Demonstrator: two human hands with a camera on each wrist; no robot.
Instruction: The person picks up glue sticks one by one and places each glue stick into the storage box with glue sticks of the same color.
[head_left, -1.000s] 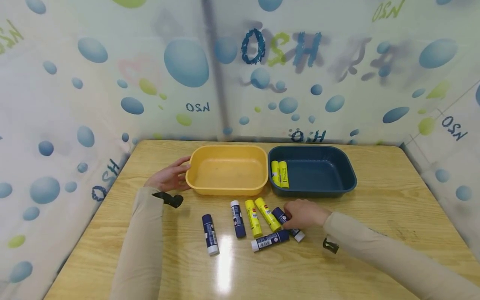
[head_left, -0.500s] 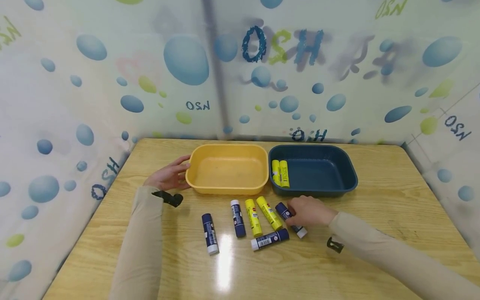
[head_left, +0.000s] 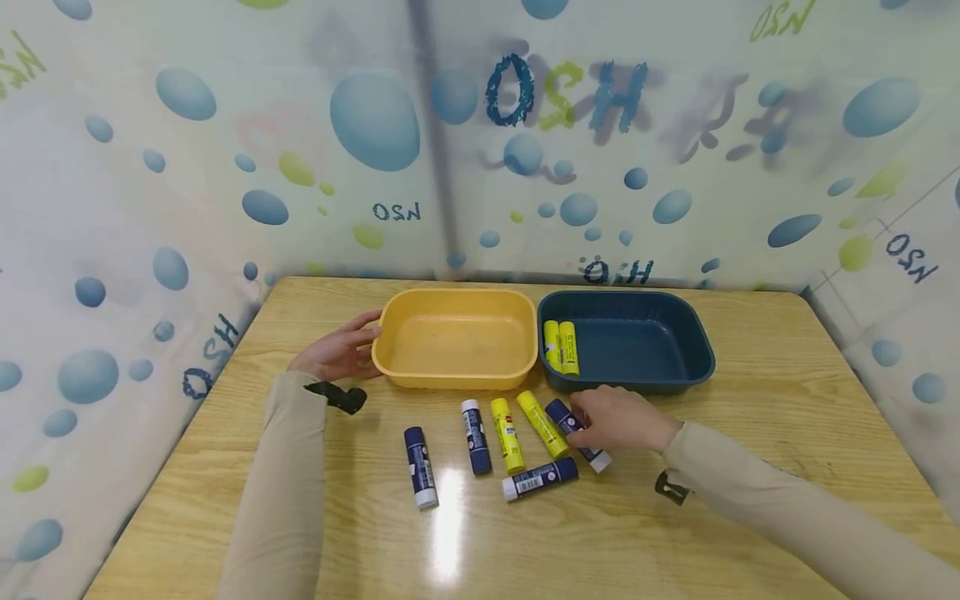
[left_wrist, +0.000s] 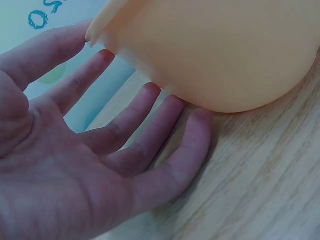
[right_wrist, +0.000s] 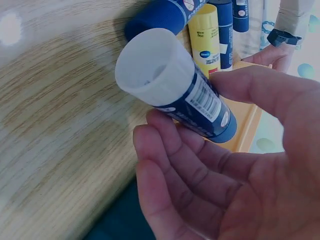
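My left hand (head_left: 341, 348) touches the left side of the yellow-orange bin (head_left: 465, 382) with spread fingers; the left wrist view shows the fingertips against the bin's wall (left_wrist: 225, 55). In my right hand (head_left: 621, 419), thumb and fingers pinch a dark blue glue stick (head_left: 564, 418) with a white end, in front of the dark blue bin (head_left: 630, 387). The right wrist view shows this stick (right_wrist: 202, 102) between thumb and fingers, its white end towards the camera. Just left of it lie two yellow glue sticks (head_left: 543, 425) (head_left: 507, 436).
Three more blue glue sticks (head_left: 420, 468) (head_left: 476, 437) (head_left: 540, 479) lie on the wooden table (head_left: 360, 533). Two yellow sticks (head_left: 569, 348) are in the dark blue bin's left end. A patterned sheet (head_left: 465, 167) hangs behind the table.
My right hand has shifted slightly right and away from me. The blue stick in it has moved a little, and the neighbouring yellow stick has slid slightly right. My left hand keeps its place.
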